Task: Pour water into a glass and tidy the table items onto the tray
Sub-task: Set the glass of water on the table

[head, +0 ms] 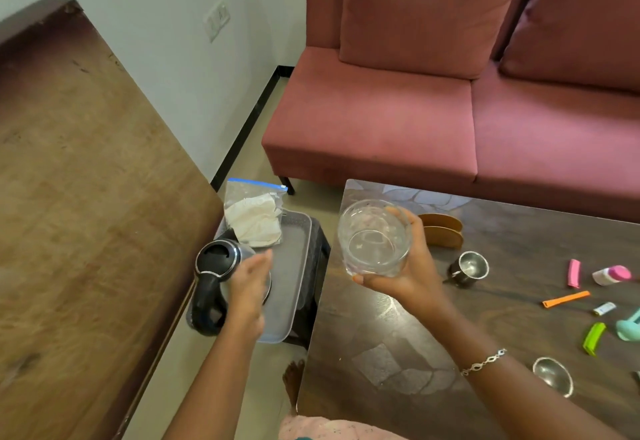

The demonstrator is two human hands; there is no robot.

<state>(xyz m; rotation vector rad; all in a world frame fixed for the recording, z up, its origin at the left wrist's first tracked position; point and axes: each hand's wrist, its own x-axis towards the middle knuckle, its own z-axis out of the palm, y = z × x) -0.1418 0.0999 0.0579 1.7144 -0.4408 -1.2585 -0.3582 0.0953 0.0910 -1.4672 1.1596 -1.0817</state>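
My right hand (pixel 412 266) holds a clear glass (pixel 374 237) tilted toward me above the dark table's left edge; it looks empty or nearly so. My left hand (pixel 247 287), blurred, hovers open just right of a steel kettle (pixel 221 266) with a black lid and handle. The kettle stands on a pale grey tray (pixel 294 266) that rests on a black stool. A zip bag (pixel 254 212) with white cloth inside leans at the tray's far end.
On the dark table (pixel 381 353) lie a small steel cup (pixel 472 264), a wooden holder (pixel 443 230), a steel bowl (pixel 552 375), pink (pixel 574 273), orange (pixel 566 298) and green clips (pixel 594 338), and a small bottle (pixel 611 275). A pink sofa stands behind, a wooden surface left.
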